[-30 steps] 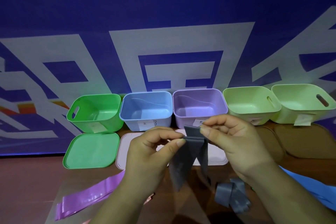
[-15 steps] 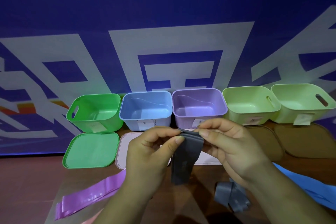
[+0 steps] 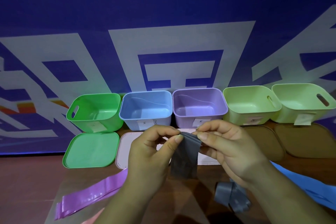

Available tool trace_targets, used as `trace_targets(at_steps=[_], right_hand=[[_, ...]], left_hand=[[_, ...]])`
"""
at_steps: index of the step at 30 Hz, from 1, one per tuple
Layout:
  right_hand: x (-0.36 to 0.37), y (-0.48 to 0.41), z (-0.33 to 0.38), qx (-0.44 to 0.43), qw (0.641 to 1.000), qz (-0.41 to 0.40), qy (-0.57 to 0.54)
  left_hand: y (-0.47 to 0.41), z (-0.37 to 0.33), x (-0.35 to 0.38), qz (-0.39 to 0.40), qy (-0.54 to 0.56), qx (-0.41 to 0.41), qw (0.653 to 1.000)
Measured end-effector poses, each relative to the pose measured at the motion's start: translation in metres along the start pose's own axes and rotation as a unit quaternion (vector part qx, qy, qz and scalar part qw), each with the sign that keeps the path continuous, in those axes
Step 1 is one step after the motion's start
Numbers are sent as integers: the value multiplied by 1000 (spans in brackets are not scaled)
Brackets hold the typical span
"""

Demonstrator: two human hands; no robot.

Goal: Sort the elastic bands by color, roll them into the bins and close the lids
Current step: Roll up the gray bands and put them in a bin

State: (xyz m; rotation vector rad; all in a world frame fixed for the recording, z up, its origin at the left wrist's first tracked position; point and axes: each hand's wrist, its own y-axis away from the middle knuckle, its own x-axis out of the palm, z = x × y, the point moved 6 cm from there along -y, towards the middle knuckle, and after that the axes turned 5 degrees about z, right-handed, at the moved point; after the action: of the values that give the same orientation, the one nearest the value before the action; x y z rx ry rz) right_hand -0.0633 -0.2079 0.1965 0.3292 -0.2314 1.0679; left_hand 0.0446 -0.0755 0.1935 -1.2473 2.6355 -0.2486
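Centre: the pink lid (image 3: 125, 149) is largely covered by the left hand (image 3: 151, 152) and right hand (image 3: 231, 149), whose fingertips also hide the top edge of the held grey band (image 3: 185, 158). Lower right: the blue band (image 3: 309, 187) is cut by the frame edge, and the loose grey band (image 3: 231, 198) lies partly under the right wrist. Writing on the bin labels (image 3: 143, 124) is too small to read.

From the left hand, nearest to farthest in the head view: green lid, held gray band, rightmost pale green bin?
1. gray band, pinched in the left hand.
2. green lid, to its left.
3. rightmost pale green bin, back right.
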Motion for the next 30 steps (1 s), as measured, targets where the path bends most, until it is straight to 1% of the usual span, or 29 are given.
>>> trace_targets(at_steps=[2,4,7,9,14,19,21,25,27,30], right_hand=[[-1,-1,1,-14,1000,1,25],[-2,0,3,-46,997,-5,66],[-5,0,4,-86,986,-28,144],[-10,-1,-1,-87,982,-51,161],[-23,-6,-16,-60,983,-65,161],[-37,-6,-30,-49,978,-80,185],[-44,-5,-36,-52,974,-83,206],[-64,-2,-51,-41,963,-82,252],[-85,1,-62,-15,957,-101,272],[-131,5,-85,62,946,-143,284]], left_hand=[[1,4,-1,-3,-10,-5,1000],[1,7,0,-5,-8,-15,1000],[1,13,5,-4,28,-43,999],[1,18,9,4,54,-62,997],[1,32,18,51,84,-108,989],[5,48,27,44,104,-145,983],[6,52,33,54,106,-154,981],[8,66,46,84,56,-172,980],[10,81,51,90,32,-193,977],[16,106,58,88,28,-237,967]])
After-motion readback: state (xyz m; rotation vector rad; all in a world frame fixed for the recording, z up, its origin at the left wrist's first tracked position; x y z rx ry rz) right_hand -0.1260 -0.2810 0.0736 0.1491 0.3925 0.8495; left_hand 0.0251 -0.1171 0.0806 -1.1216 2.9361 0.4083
